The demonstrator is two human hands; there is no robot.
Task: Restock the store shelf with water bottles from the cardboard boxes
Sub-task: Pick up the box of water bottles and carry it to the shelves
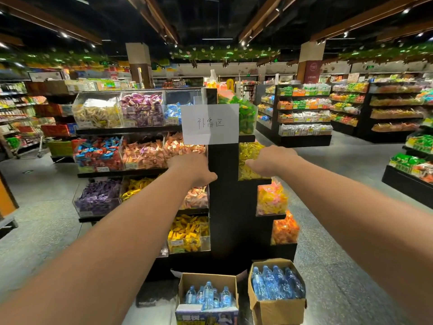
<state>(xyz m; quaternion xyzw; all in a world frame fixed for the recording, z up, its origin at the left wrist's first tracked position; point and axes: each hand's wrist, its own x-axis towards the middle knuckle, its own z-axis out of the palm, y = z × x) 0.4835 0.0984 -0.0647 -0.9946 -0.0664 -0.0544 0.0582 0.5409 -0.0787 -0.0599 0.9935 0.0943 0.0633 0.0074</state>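
Observation:
Two open cardboard boxes stand on the floor at the foot of a black shelf end. The left box (207, 281) holds several upright water bottles (208, 294). In the right box (276, 304) several water bottles (276, 283) lie stacked on their sides. Both my arms stretch forward at chest height, well above the boxes. My left hand (191, 168) is in front of the candy bins, its back toward me. My right hand (271, 160) hovers before a yellow candy bin. Neither hand holds anything; the fingers point away and are mostly hidden.
A black display stand (225, 207) carries a white paper sign (210, 124) and clear bins of wrapped candy on both sides. Aisles of grey floor run left and right. More stocked shelves (304, 109) stand at the right and far left.

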